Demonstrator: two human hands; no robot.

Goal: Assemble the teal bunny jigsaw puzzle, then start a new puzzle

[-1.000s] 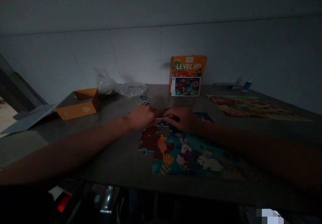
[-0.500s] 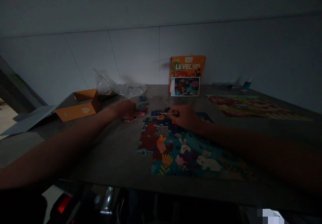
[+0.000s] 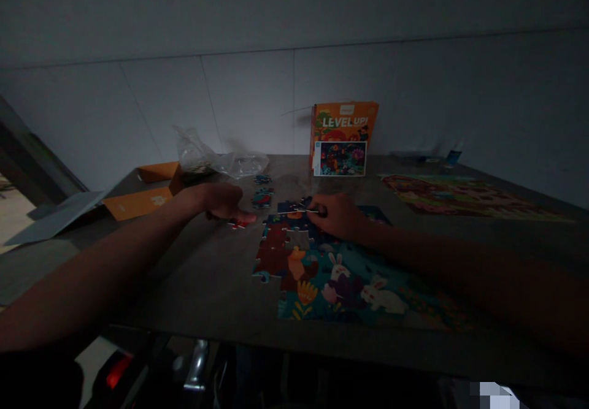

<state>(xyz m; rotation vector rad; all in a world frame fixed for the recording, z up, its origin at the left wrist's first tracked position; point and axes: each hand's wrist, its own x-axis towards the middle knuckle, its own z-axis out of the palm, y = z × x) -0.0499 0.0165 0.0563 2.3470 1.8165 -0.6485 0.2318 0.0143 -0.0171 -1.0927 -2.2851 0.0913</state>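
A partly joined jigsaw puzzle (image 3: 340,286) with rabbits, a fox and flowers lies on the grey table, with a gap in its upper left part. My right hand (image 3: 338,214) is closed at its far edge, fingertips pinched on a dark blue puzzle piece (image 3: 299,206); the fingers partly cover it. To the left, my left hand (image 3: 223,202) hovers low, one finger stretched out over a red puzzle piece (image 3: 238,224) and seemingly touching it. Just beyond that hand lie a teal and red puzzle piece (image 3: 262,198) and a small dark blue group (image 3: 262,179).
An orange box (image 3: 345,121) stands at the back, a picture card (image 3: 340,159) leaning on it. At left are an open orange box part (image 3: 138,206) and clear plastic bags (image 3: 242,164). Another puzzle picture (image 3: 460,197) lies at right, a small bottle (image 3: 453,157) behind it.
My left hand has drawn back from the teal and red piece, down and left to the red piece. My right hand has stayed almost in place at the puzzle's far edge.
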